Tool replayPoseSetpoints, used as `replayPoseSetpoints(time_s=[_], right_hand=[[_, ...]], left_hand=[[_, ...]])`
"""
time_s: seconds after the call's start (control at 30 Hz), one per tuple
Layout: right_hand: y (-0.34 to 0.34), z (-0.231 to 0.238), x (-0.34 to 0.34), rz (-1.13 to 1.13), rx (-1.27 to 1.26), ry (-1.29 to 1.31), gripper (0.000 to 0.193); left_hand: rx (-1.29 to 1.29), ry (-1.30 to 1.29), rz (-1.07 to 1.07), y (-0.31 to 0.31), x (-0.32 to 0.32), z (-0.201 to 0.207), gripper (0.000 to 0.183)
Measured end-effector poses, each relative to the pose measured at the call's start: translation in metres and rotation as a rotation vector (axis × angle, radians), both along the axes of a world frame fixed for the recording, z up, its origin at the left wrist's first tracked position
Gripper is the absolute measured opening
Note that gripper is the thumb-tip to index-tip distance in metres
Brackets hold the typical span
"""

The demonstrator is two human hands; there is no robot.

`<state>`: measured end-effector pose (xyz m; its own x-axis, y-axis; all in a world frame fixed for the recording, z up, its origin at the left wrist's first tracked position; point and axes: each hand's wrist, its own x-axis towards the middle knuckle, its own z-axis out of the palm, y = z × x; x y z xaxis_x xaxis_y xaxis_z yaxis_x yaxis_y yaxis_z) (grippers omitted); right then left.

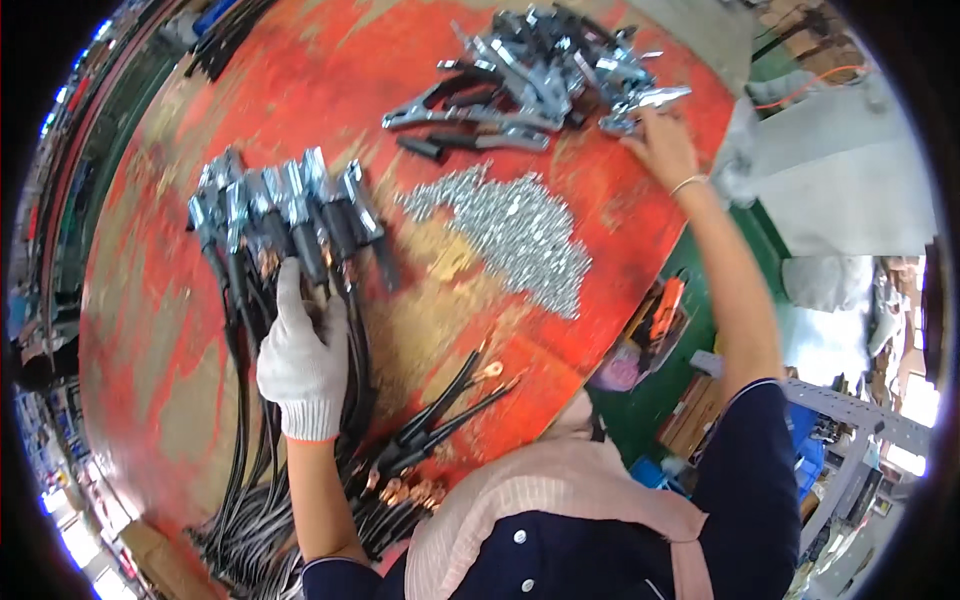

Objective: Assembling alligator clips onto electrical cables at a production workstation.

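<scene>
My left hand (305,350), in a white knitted glove, lies over black cables (240,350) left of the table's middle. Its index finger stretches to the dark handles of a row of metal spring clamps (295,190), and the thumb stands apart. Copper shows at some cable ends beside the fingers. At the far right, my bare right hand (662,150) has its fingers closed on a shiny clamp (655,98) at the edge of a heaped pile of clamps (540,75). The fingertips are partly blurred.
A heap of small silvery metal parts (515,230) lies mid-table. Nearer me are more black cables with copper lugs (400,490). Another dark bundle (225,45) rests at the far left. Beyond the red, worn table's (610,215) right edge, an orange-handled tool (667,305) sits lower down.
</scene>
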<state>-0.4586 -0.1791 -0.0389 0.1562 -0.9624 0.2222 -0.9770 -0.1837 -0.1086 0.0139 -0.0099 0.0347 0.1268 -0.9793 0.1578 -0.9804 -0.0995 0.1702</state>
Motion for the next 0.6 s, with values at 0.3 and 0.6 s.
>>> replayPoseSetpoints(time_s=[0.3,0.6], right_hand=[[-0.021,0.068,-0.002,0.291,0.211,-0.138,0.039],[0.118,0.097,0.037,0.169,0.181,-1.341,0.031]], left_hand=[[0.417,0.196,-0.482,0.062,-0.052,-0.006,0.030],[0.331,0.415,-0.418,0.050,-0.044,0.000,0.022]])
